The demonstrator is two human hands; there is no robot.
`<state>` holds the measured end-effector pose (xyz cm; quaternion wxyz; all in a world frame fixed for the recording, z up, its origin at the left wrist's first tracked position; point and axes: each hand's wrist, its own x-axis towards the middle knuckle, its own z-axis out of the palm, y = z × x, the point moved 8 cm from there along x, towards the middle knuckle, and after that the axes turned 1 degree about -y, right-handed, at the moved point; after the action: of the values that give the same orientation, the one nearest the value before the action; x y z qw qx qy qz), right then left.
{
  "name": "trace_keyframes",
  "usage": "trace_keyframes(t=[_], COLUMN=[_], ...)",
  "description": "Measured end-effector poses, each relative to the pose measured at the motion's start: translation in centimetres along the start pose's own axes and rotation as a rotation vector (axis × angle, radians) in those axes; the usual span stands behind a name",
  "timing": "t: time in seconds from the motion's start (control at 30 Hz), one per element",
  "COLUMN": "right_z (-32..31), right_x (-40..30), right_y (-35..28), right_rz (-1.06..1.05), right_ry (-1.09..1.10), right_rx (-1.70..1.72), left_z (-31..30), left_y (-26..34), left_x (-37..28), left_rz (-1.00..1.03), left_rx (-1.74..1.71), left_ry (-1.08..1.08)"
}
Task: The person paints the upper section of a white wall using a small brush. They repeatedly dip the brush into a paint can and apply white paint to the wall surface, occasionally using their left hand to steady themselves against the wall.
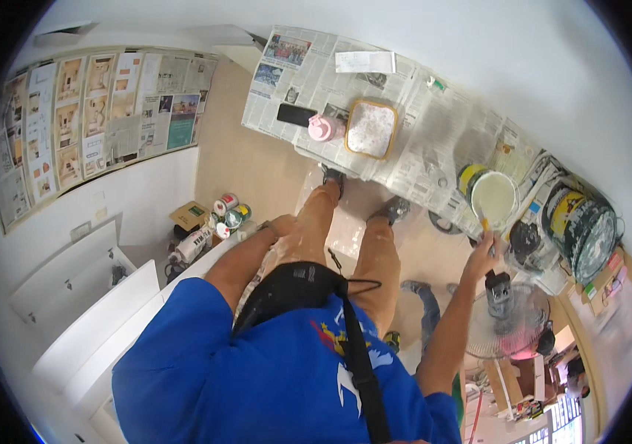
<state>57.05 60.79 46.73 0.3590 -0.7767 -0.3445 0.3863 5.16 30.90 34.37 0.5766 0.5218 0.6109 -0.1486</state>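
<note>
My right hand grips a brush-like tool with a yellow part. Its far end reaches into an open can of pale, creamy paint at the near edge of a newspaper-covered surface. The tool's tip is hidden in the can. Down at my left thigh, my left hand rests against or close to the trousers; its fingers are not clear. A large paint-smeared dark bucket lies to the right of the can, seen at a tilt.
On the newspaper are a square yellow-rimmed container, a pink bottle, a black phone and a paper slip. A fan stands at right. Several small cans sit at left. Another person's leg shows behind.
</note>
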Motion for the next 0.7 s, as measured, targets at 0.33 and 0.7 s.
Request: trace_keyframes(t=[0.33, 0.7], right_z=[-1.5, -4.5], right_x=[6.5, 21.2], right_y=[3.0, 15.0], right_rz=[-0.177, -0.102], right_ry=[0.164, -0.116], right_rx=[-0.445, -0.313], left_z=[-6.4, -14.4], left_y=[4.8, 11.0], left_x=[26.4, 31.6], left_rz=[-0.319, -0.016], left_rx=[-1.704, -1.753], left_ry=[0.401, 0.474])
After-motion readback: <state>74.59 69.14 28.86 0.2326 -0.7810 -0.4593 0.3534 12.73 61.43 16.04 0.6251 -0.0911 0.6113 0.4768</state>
